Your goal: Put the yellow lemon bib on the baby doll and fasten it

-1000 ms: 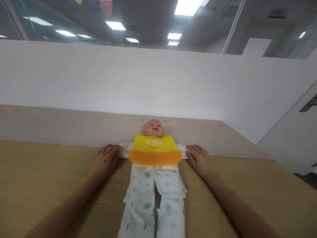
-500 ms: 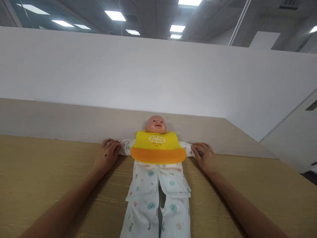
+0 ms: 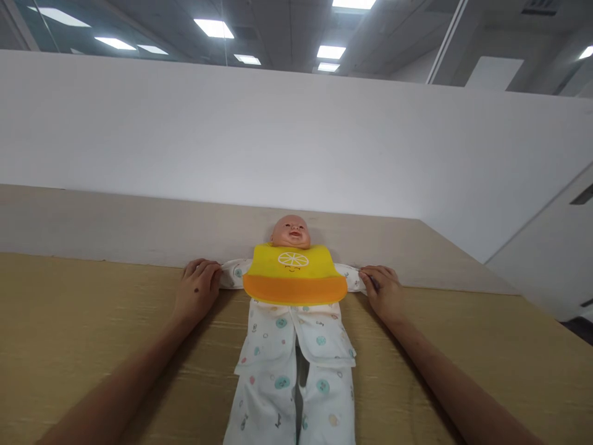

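The tan table is carrying the doll, which is lying face up between your arms in patterned clothes, a yellow bib covering its chest. Your left hand is pinching one sleeve near its end; your right hand is pinching the other sleeve. Ideally you are using light, equal tension, gripping only fabric, while both sleeves are lying level

- No wording could be read with certainty.
- White top: bore tiny script-like marks, too small to make out.
- White trousers: carried similar dark squiggles, illegible.
- Dark panel, upper right: was unreadable.
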### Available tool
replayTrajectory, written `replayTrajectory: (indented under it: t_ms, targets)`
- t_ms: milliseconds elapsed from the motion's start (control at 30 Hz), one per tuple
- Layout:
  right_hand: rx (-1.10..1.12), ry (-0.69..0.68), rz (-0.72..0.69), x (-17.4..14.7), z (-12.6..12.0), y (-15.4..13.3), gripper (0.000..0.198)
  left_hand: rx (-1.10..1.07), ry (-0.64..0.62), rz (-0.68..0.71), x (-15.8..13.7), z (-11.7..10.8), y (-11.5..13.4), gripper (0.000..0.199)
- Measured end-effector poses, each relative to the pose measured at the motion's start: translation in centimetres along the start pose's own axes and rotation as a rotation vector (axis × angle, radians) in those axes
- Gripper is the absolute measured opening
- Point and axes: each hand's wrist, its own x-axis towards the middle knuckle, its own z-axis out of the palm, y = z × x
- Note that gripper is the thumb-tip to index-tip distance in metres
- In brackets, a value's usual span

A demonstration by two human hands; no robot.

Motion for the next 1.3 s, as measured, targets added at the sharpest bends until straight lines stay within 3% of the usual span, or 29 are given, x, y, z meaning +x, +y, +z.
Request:
replayTrajectory:
  t_ms: [233,333,467,600,733,967,1133,1300]
  targets:
    - [-0.098,0.016,-0.073,-1.1,-0.8,-2.1,0.021,0.088,0.046,0.122,-0.3,-1.4,1.9,0.016]
    - [-0.087,-0.009,-0.066,-2.7,-2.0,-4.5,0.026,0.045,-0.040,0.178,-1.1,-3.0,3.7,0.013]
    - [0.047,-0.224,-0.009,-5.7,-4.2,-7.5,0.033,-0.228,-0.231,0.218,-2.9,-5.5,6.3,0.011]
    - [0.143,-0.427,-0.005,-8.0,-5.8,-9.3,0.054,-0.434,-0.362,0.238,-4.7,-7.7,8.5,0.016]
    - [0.146,-0.540,-0.011,-8.2,-6.0,-10.5,0.062,-0.427,-0.506,0.191,-5.2,-8.3,9.6,0.018]
    - [0.227,-0.471,0.085,-7.4,-5.5,-11.9,0.050,-0.230,-0.668,-0.022,-5.0,-7.3,10.2,0.008]
    - [0.308,-0.359,0.111,-7.5,-5.3,-11.9,0.043,-0.196,-0.617,0.030,-5.4,-7.2,10.6,0.017]
    - [0.351,-0.320,0.128,-7.7,-5.0,-11.5,0.041,-0.061,-0.315,0.284,-5.2,-7.8,10.1,0.018]
